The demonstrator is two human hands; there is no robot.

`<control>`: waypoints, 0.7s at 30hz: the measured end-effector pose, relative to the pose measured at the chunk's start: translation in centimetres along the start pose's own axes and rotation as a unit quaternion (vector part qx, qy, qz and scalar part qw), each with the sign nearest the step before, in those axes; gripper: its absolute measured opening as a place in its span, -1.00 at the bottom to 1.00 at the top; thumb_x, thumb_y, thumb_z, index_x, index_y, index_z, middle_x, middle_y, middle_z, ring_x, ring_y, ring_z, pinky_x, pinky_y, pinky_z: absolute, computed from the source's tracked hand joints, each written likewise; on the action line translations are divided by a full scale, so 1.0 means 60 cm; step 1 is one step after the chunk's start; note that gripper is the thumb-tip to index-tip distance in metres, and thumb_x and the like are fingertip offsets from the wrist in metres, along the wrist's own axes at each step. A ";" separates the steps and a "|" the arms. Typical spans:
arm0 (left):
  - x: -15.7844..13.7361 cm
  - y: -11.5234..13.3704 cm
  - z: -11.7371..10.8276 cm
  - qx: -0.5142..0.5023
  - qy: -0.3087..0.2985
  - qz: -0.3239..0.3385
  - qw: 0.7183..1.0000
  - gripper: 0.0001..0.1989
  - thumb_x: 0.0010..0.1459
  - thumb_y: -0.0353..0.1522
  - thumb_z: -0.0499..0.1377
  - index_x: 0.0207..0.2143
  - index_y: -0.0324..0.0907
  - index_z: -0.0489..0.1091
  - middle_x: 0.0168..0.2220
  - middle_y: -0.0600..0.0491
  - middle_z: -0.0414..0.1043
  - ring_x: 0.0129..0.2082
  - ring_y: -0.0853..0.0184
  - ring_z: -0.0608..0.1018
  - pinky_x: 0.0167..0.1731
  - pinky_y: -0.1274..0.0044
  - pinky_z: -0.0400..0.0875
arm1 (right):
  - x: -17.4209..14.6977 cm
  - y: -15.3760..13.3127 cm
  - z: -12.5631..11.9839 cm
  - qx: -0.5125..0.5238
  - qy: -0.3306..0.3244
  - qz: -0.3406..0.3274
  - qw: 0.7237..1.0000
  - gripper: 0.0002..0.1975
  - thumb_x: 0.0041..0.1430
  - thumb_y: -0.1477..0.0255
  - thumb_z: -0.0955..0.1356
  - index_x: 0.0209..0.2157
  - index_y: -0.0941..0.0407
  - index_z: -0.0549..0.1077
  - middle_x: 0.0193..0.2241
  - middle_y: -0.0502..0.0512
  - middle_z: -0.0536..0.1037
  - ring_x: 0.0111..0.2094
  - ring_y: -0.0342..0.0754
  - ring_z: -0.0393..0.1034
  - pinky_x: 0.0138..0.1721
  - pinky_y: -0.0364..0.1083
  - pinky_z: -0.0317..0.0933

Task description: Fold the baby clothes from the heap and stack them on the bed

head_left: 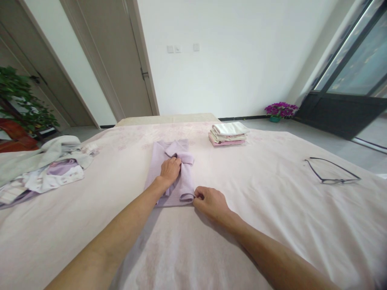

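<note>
A light purple garment (157, 161), partly folded, lies on the pale pink sheet (260, 209) in front of me. My left hand (171, 171) rests on its middle, fingers curled and closed on the folded cloth. At the near right corner, my right hand (211, 200) pinches the garment's edge between thumb and fingers. One flap of the purple cloth is turned over toward the right side. The fingertips of my left hand are partly hidden in the fabric.
A stack of folded cloths (229, 135) sits beyond the garment to the right. Eyeglasses (332, 180) lie at the far right. A loose heap of clothes (45, 171) is on the left. Past the covered surface stand a potted purple flower (279, 109) and a green plant (24, 100).
</note>
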State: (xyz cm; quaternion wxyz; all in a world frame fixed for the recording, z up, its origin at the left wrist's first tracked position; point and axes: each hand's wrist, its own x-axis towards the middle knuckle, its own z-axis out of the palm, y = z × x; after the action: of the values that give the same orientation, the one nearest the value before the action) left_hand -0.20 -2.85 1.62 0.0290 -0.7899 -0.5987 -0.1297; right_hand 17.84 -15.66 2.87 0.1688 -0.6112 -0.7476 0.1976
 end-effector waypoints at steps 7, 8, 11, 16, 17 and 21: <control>-0.008 0.002 0.012 0.001 0.014 -0.034 0.999 -0.75 0.35 -0.33 -0.07 -0.14 -0.17 0.38 -0.15 -0.09 0.43 -0.14 0.19 0.48 -0.16 0.42 0.33 | -0.014 0.000 -0.017 0.062 -0.102 -0.053 0.991 -0.88 -0.08 0.44 0.30 -0.62 0.11 0.29 -0.67 -0.12 0.20 -0.57 -0.21 0.06 -0.52 -0.15 -0.20; -0.008 0.001 0.014 -0.002 0.016 -0.035 0.999 -0.76 0.35 -0.33 -0.06 -0.15 -0.16 0.38 -0.15 -0.09 0.43 -0.14 0.19 0.48 -0.16 0.42 0.34 | -0.013 0.002 -0.019 0.063 -0.106 -0.056 0.991 -0.87 -0.09 0.44 0.30 -0.63 0.11 0.27 -0.67 -0.12 0.18 -0.58 -0.21 0.05 -0.52 -0.15 -0.20; -0.007 -0.002 0.017 -0.015 0.022 -0.031 0.999 -0.78 0.34 -0.33 -0.04 -0.15 -0.15 0.38 -0.15 -0.07 0.43 -0.14 0.19 0.48 -0.16 0.41 0.34 | -0.006 0.007 -0.022 0.024 -0.067 -0.039 0.997 -0.90 -0.10 0.46 0.28 -0.63 0.11 0.29 -0.67 -0.10 0.22 -0.58 -0.20 0.04 -0.51 -0.14 -0.21; -0.011 -0.011 0.018 -0.056 0.028 -0.007 0.998 -0.86 0.28 -0.39 0.04 -0.16 -0.14 0.37 -0.14 -0.04 0.43 -0.10 0.23 0.48 -0.10 0.43 0.35 | -0.001 0.010 -0.020 -0.020 -0.033 -0.014 0.999 -0.93 -0.07 0.46 0.28 -0.54 0.08 0.40 -0.60 -0.05 0.40 -0.54 -0.17 0.13 -0.49 -0.13 -0.20; -0.015 -0.014 0.016 -0.068 0.028 0.000 0.997 -0.86 0.26 -0.40 0.07 -0.14 -0.14 0.36 -0.13 -0.03 0.43 -0.09 0.25 0.48 -0.09 0.45 0.35 | -0.002 0.009 -0.019 -0.025 -0.030 -0.012 0.999 -0.92 -0.06 0.46 0.28 -0.53 0.08 0.41 -0.59 -0.04 0.43 -0.54 -0.17 0.15 -0.48 -0.13 -0.19; -0.052 -0.028 -0.007 -0.114 0.021 0.024 0.993 -0.72 0.18 -0.44 0.14 -0.03 -0.16 0.28 -0.05 0.00 0.41 -0.07 0.34 0.50 -0.08 0.53 0.37 | -0.005 0.006 -0.017 -0.018 -0.018 -0.006 1.000 -0.89 0.02 0.43 0.28 -0.47 0.05 0.45 -0.52 -0.04 0.51 -0.50 -0.16 0.25 -0.47 -0.14 -0.16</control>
State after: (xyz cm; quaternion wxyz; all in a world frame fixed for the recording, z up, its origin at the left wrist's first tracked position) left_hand -2.64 -5.37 1.08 -0.0457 -0.7991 -0.5603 -0.2130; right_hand 18.69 -15.83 3.59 0.1453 -0.6063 -0.7573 0.1946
